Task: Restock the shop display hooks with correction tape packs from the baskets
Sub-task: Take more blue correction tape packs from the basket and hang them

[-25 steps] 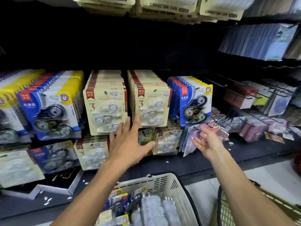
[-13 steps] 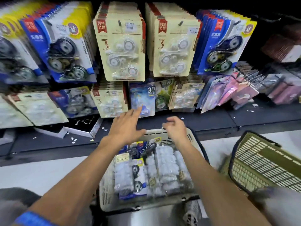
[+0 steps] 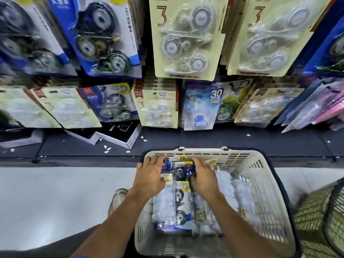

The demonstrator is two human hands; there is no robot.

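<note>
A white plastic basket [image 3: 264, 185] stands on the floor below the display, holding blue correction tape packs [image 3: 177, 171] and clear-wrapped bundles [image 3: 229, 185]. Both my hands are inside its far end. My left hand [image 3: 149, 176] lies over the left side of the top blue packs, thumb on a label. My right hand [image 3: 203, 178] curls round their right edge. Above, full hooks carry beige packs marked 3 [image 3: 186, 36] and blue packs [image 3: 104, 34].
A lower row of packs [image 3: 158, 108] leans over a dark shelf [image 3: 223, 140] with a black box [image 3: 119, 132]. A green basket [image 3: 316, 213] stands at the right. My shoe [image 3: 117, 200] is left of the white basket, on pale floor [image 3: 55, 192].
My view has dropped from the hooks to the basket. Both hands came down from the display into the white basket and closed in on the blue packs.
</note>
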